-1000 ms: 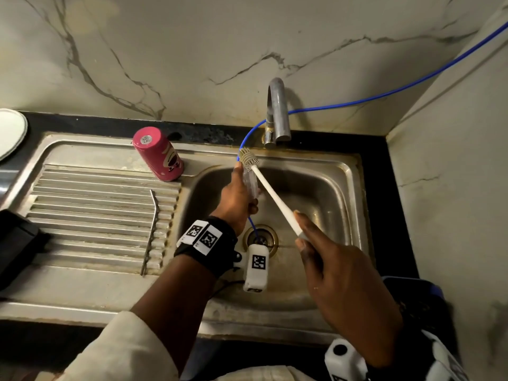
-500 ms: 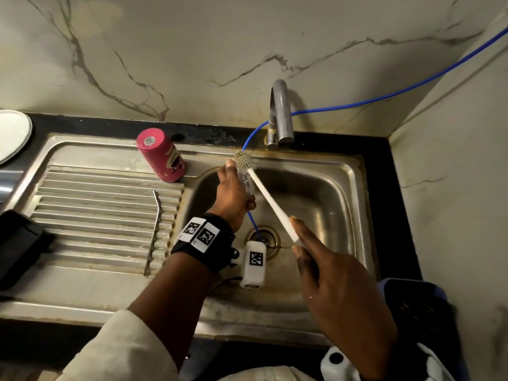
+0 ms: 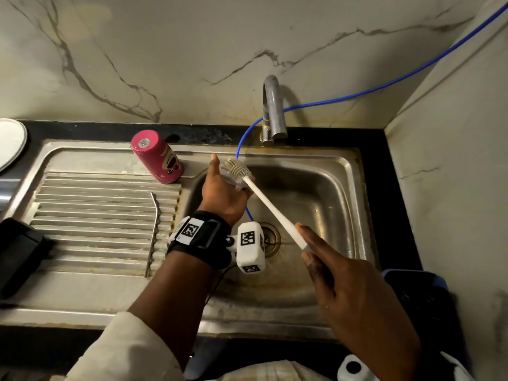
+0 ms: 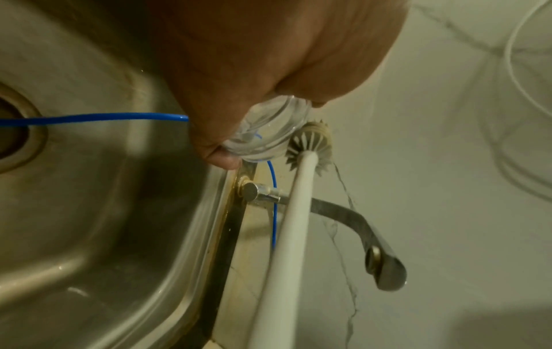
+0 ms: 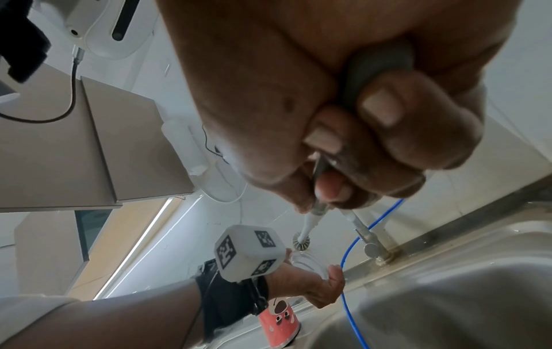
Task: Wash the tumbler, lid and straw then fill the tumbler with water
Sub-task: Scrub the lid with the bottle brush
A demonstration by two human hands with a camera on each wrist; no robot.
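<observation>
My left hand (image 3: pixel 224 192) holds the clear lid (image 3: pixel 233 178) upright over the sink's back left corner; the lid (image 4: pixel 265 132) shows between thumb and fingers. My right hand (image 3: pixel 354 295) grips the white handle of a bottle brush (image 3: pixel 270 200), and its bristle head (image 3: pixel 238 169) presses against the lid's face. The brush head (image 4: pixel 310 146) touches the lid's edge in the left wrist view. The pink tumbler (image 3: pixel 156 158) stands upside down on the drainboard's back edge. The bent metal straw (image 3: pixel 154 232) lies on the drainboard ribs.
The steel sink basin (image 3: pixel 324 204) has a drain (image 3: pixel 270 239) at its middle. A curved tap (image 3: pixel 272 111) stands behind it, no water running. A blue tube (image 3: pixel 384 86) runs from the wall into the basin. A white plate (image 3: pixel 11 141) sits far left.
My left hand turned the lid and lifted it slightly toward the back left. The brush head slid along the lid's face with it.
</observation>
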